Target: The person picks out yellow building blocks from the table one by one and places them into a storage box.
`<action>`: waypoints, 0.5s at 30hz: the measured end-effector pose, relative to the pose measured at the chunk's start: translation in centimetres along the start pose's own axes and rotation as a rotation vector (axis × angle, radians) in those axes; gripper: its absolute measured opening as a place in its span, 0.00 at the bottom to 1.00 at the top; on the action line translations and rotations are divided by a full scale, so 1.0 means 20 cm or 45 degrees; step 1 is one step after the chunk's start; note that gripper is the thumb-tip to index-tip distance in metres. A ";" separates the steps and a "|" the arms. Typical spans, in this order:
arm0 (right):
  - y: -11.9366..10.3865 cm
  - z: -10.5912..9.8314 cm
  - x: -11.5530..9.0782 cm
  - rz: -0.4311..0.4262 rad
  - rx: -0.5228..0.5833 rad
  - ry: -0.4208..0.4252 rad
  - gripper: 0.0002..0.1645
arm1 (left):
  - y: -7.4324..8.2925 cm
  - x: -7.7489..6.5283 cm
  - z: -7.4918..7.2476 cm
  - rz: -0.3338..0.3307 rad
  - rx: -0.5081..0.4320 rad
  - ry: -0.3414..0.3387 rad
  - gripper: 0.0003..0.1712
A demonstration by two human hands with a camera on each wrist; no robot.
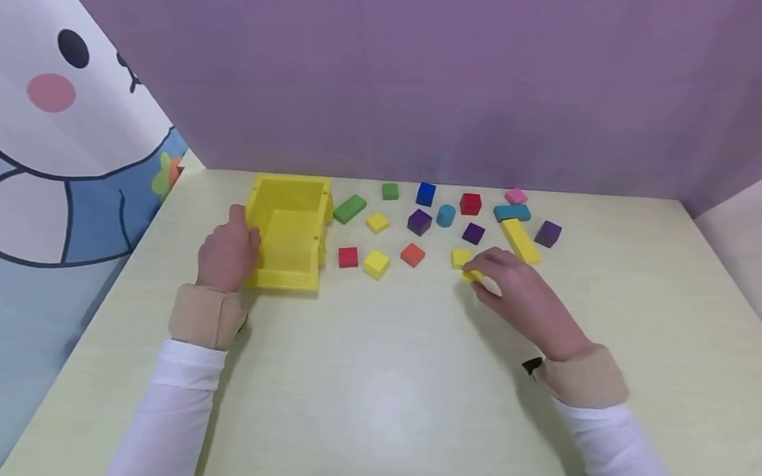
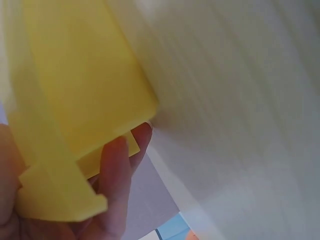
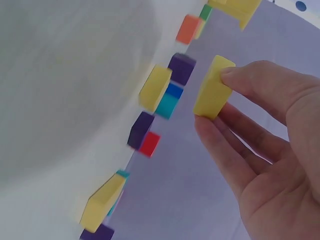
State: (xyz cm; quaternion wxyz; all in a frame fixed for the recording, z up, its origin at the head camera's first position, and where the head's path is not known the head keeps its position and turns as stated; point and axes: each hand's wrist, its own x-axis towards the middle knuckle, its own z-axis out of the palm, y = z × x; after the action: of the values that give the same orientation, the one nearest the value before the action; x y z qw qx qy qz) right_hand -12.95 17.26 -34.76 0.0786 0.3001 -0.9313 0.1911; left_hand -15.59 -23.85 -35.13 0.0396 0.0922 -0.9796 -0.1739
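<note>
A yellow plastic box point(image 1: 288, 239) stands on the left of the table with its open side up. My left hand point(image 1: 227, 249) grips its left wall; in the left wrist view the fingers point(image 2: 115, 175) curl under the rim from outside. Between thumb and fingertips my right hand point(image 1: 523, 296) pinches a small yellow block point(image 3: 215, 87), raised above the tabletop in the right wrist view. Just beyond that hand lies another yellow block point(image 1: 461, 258), and a long yellow block point(image 1: 520, 240) is behind the knuckles.
Several coloured blocks lie scattered right of the box, among them a red block point(image 1: 348, 257), an orange block point(image 1: 413, 254), a green block point(image 1: 350, 208) and a blue cylinder point(image 1: 445, 215). A purple wall point(image 1: 432, 79) rises along the table's back edge.
</note>
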 end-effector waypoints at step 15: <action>-0.17 0.04 0.11 -0.027 0.010 -0.026 0.21 | -0.01 0.01 -0.01 -0.071 -0.010 -0.093 0.19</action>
State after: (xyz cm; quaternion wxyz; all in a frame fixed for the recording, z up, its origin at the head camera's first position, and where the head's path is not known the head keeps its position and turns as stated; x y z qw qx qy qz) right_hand -12.74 13.24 -33.94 0.0699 0.3123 -0.9280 0.1906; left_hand -15.75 -24.06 -35.04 -0.0006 0.1128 -0.9768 -0.1821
